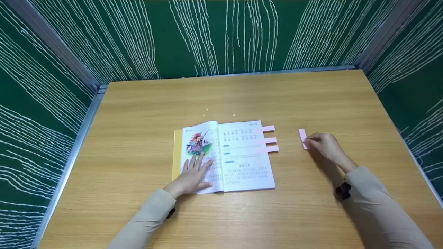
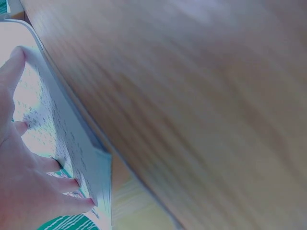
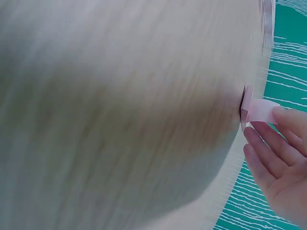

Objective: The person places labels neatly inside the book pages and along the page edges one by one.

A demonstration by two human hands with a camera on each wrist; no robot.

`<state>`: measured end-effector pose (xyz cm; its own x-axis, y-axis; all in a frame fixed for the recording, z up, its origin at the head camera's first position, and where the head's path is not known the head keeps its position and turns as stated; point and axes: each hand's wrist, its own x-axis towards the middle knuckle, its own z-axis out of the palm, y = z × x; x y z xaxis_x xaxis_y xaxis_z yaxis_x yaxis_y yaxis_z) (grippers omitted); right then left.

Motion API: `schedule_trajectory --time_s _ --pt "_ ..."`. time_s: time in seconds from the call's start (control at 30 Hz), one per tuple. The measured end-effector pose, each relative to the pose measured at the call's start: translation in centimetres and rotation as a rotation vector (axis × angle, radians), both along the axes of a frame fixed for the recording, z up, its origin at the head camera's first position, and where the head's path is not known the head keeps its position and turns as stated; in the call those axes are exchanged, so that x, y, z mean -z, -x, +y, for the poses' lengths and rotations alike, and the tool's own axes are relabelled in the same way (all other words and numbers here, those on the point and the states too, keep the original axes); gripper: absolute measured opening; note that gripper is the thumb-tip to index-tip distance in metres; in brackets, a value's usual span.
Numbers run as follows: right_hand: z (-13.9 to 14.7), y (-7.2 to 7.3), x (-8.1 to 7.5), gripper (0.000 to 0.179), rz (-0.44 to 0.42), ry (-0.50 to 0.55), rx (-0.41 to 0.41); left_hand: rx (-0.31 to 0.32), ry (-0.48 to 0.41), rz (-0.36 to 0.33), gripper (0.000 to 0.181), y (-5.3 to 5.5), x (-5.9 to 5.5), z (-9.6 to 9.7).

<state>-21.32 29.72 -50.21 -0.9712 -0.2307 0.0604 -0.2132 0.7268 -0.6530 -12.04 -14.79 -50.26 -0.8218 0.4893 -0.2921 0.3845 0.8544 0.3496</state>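
An open book (image 1: 245,173) lies on the table, with a coloured picture and text on its left page. Spread across that page, my left hand (image 1: 192,174) rests with straight fingers; the left wrist view shows the same hand (image 2: 33,177) against the printed page. Three pink sticky tabs (image 1: 271,140) stick out past the book's right edge. Right of them is a narrow pink sticky note pad (image 1: 302,133). My right hand (image 1: 327,147) pinches the end of a pink sticky note (image 3: 261,110) between thumb and finger; the strip bends up from the pad, which stays on the table.
The wooden table (image 1: 138,110) has green panels with white wavy lines (image 1: 242,38) around its back and sides. A yellow cover edge (image 1: 177,152) shows at the book's left. Several tiny white specks (image 1: 234,115) lie behind the book.
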Motion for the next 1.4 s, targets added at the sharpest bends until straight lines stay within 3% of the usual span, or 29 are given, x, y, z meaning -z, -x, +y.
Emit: schedule_trajectory --time_s 0.77,0.93,1.13,1.4 --pt "-0.44 0.47 0.12 0.007 0.149 0.034 0.051 -0.002 0.005 0.010 0.079 0.05 0.11 -0.04" --pt "-0.35 0.51 -0.26 0.009 0.093 0.081 0.080 -0.002 0.010 0.005 0.079 0.02 -0.02 -0.05" --pt "-0.07 0.72 -0.25 0.012 0.024 0.134 0.194 -0.004 0.005 0.002 0.079 0.10 0.16 -0.09" --pt "0.17 0.73 -0.07 0.016 0.027 0.168 0.289 0.008 0.003 0.018 0.079 0.23 0.43 -0.08"
